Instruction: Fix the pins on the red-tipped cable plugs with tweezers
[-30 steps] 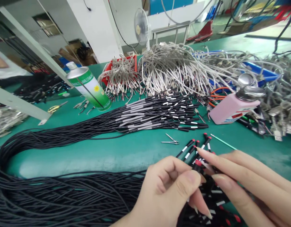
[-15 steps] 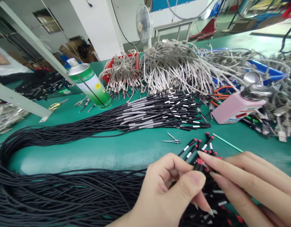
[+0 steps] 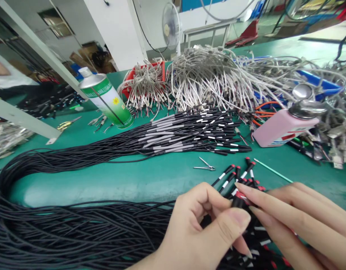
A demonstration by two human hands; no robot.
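My left hand is closed on a black cable end, pinching it between thumb and forefinger. That end has a red tip pointing away from me. The thumb and forefinger of my right hand close round the red tip from the right. Its other fingers are bent behind, partly out of frame. Beyond and below my hands lie several more black cable ends with red tips and white bands. Part of this bunch is hidden by my fingers.
Black cables loop round the left to grey-sleeved ends. Tweezers and a green stick lie near my hands. Behind stand a green-white can, a pink bottle, a red bin and heaped grey cables.
Both hands stay together at the cable end. My left thumb and the held end have shifted slightly right, towards my right fingertips, and the red tip now shows less.
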